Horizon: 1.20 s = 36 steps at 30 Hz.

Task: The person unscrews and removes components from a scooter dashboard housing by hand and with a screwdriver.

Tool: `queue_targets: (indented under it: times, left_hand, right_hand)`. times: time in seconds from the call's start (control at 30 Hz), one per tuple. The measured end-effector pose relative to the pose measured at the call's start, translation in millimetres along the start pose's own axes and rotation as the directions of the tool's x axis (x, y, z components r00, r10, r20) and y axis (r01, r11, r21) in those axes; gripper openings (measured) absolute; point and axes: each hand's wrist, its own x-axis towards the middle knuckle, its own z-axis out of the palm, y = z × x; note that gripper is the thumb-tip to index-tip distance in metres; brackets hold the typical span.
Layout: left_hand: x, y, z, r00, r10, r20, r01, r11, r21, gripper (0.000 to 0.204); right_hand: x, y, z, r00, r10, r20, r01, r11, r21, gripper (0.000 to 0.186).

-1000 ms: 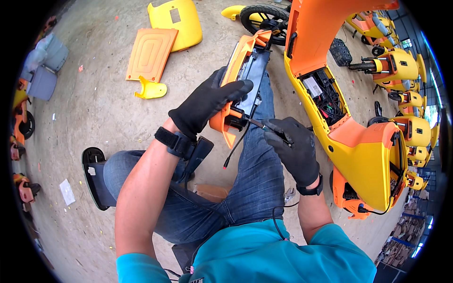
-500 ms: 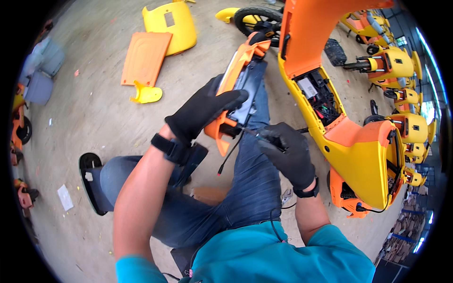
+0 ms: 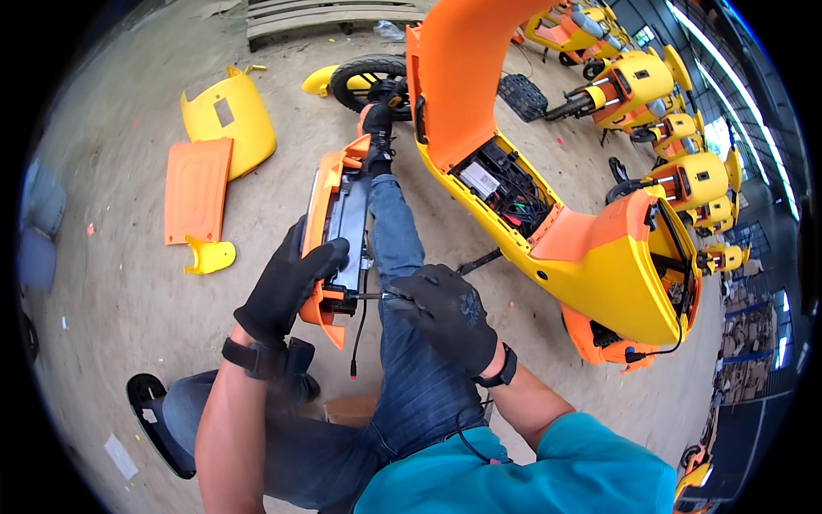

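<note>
My left hand [image 3: 287, 283] in a black glove grips an orange plastic assembly [image 3: 321, 197] with a grey metal plate [image 3: 347, 231], held upright along my thigh. My right hand [image 3: 445, 317], also gloved, is closed around a screwdriver [image 3: 372, 296], its shaft pointing left into the black lower end of the assembly; whether the tip touches a screw is too small to tell. A black cable [image 3: 360, 338] with a small plug dangles below. My jeans-clad leg [image 3: 398, 240] lies behind both hands.
A yellow-orange scooter body [image 3: 591, 283] with exposed wiring [image 3: 514, 201] lies at right, near a wheel [image 3: 347, 81]. Yellow [image 3: 248, 137] and orange [image 3: 197, 193] panels rest on the floor at left. Scooters [image 3: 642, 86] line the right side; a wooden pallet [image 3: 300, 17] sits at the back.
The view has shifted, so the assembly and my hands appear lower and further left. My right hand has tilted more sideways on the screwdriver, which now points nearly level.
</note>
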Motion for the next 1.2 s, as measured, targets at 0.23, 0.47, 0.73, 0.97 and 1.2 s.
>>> queue_targets:
  times: [0.23, 0.47, 0.73, 0.97, 1.2]
  left_hand:
    - [-3.2, -5.3, -4.1, 0.999, 0.044, -0.006, -0.044, 0.999, -0.026, 0.054]
    - [-5.1, -2.6, 0.2, 1.000, 0.017, -0.005, -0.017, 0.998, 0.060, 0.057]
    - [-2.9, -3.0, 0.3, 0.999, -0.021, 0.048, 0.017, 0.997, 0.077, 0.061]
    - [-2.9, -8.1, 2.9, 0.999, 0.041, -0.012, -0.039, 0.994, 0.105, 0.047]
    - [-4.8, -1.2, -1.2, 0.999, 0.007, 0.037, -0.012, 0.989, 0.147, 0.059]
  right_hand:
    - [-4.2, 10.1, 13.1, 0.985, -0.124, -0.118, 0.135, 0.987, 0.090, 0.029]
    - [-9.7, 11.1, 14.7, 0.995, -0.044, 0.091, 0.013, 0.950, 0.313, 0.025]
    - [-4.7, 2.8, -7.8, 0.977, 0.066, 0.200, -0.127, 0.943, 0.307, 0.027]
    - [-4.2, 6.0, 4.7, 0.997, -0.051, 0.055, 0.035, 0.963, 0.268, 0.019]
    - [-6.4, -2.7, -3.2, 0.963, 0.100, 0.252, -0.167, 0.951, 0.260, 0.025]
